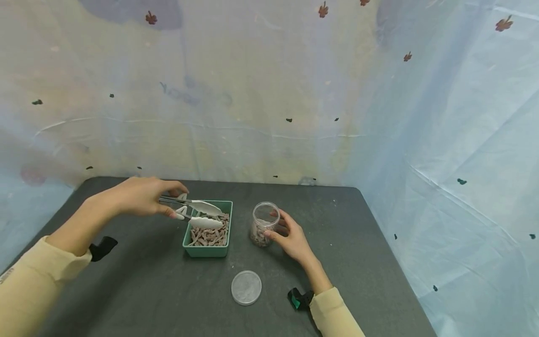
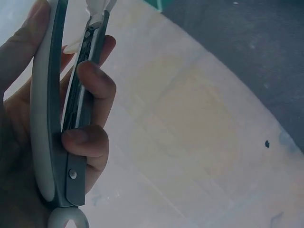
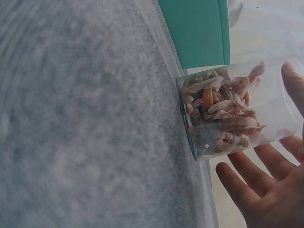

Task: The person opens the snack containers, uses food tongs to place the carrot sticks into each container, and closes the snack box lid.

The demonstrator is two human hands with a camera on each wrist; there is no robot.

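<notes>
My left hand (image 1: pixel 143 196) grips a pair of metal tongs (image 2: pixel 47 114) with white tips. The two tips (image 1: pixel 207 223) are spread apart over a green rectangular box (image 1: pixel 206 252). Greyish-brown dried strips (image 1: pixel 210 238) lie in that box; no strip is visible between the tips. My right hand (image 1: pixel 294 241) holds a clear, lidless jar (image 1: pixel 264 216), thumb on one side and fingers on the other. The jar stands upright on the table, its lower part filled with similar strips (image 3: pixel 223 109).
A round clear lid (image 1: pixel 246 288) lies flat in front of the jar. Everything stands on a dark grey table (image 1: pixel 177 299). A pale patterned plastic sheet (image 1: pixel 252 93) hangs behind the table and along its right side.
</notes>
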